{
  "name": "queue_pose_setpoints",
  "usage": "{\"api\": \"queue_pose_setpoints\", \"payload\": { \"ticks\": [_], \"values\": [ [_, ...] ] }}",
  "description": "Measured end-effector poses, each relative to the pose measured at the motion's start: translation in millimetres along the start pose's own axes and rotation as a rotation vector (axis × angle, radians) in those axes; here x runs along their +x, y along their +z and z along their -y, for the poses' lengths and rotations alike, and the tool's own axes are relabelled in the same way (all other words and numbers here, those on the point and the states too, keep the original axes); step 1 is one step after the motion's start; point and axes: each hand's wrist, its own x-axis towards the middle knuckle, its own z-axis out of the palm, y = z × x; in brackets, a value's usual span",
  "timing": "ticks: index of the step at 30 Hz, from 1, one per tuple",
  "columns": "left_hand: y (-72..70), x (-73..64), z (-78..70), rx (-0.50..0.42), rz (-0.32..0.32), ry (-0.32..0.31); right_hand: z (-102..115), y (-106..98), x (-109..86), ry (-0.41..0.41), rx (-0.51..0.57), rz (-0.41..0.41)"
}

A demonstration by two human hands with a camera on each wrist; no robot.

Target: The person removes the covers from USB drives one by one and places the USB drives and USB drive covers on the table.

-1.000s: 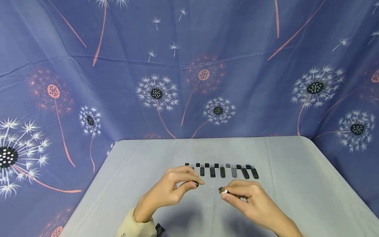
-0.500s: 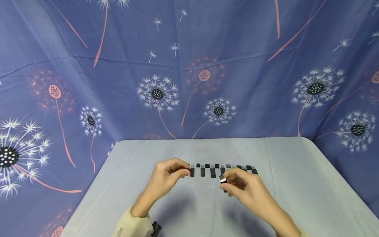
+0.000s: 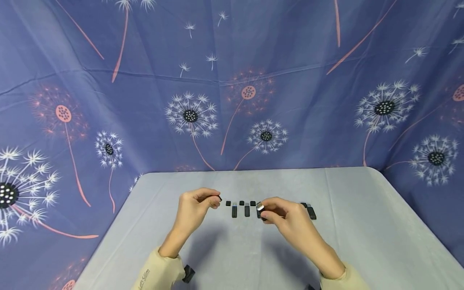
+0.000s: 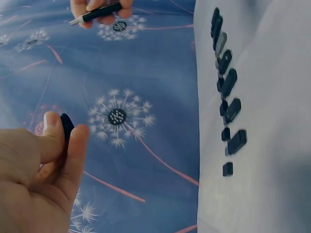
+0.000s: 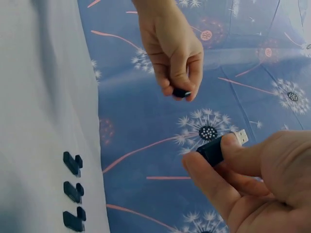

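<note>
My left hand (image 3: pixel 191 212) pinches a small black cap (image 4: pixel 67 127) between thumb and fingertips, raised above the table left of the row. In my right hand (image 3: pixel 286 217) is a black USB flash drive (image 5: pixel 214 150), gripped between thumb and fingers, its bare metal plug (image 5: pixel 242 136) exposed. The two hands are apart. Beneath them lies a row of uncapped flash drives, among them a black one (image 3: pixel 234 211) at the left end and another (image 3: pixel 311 212) at the right end. Small caps, such as this black one (image 3: pixel 228 203), lie behind them. My right hand hides the row's middle in the head view.
The drives lie on a pale grey-white covered table (image 3: pixel 163 193) with a rounded far edge. A blue curtain (image 3: pixel 308 121) with dandelion print hangs behind it and at both sides. A black strap piece (image 3: pixel 188 274) shows at the left sleeve.
My left hand has moved left and farther from me with the cap. The right hand has gone up and left with the flash drive, now covering part of the row.
</note>
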Motion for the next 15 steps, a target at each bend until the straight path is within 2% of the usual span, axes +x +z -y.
{"api": "queue_pose_setpoints", "payload": {
  "ticks": [2,5,12,15],
  "values": [
    [-1.4,3.5,3.0,0.018,-0.012,-0.013,3,2,5.6,0.070,0.021,0.013],
    [-3.4,9.8,9.7,0.052,-0.007,0.004,4,7,14.9,0.129,0.021,0.008],
    [-9.4,27.8,32.5,0.123,0.082,0.005,-6,24,43.1,0.107,-0.041,-0.018],
    [-10.8,37.5,42.3,0.166,0.092,0.010,-12,32,55.4,0.121,-0.031,-0.013]
  ]
}}
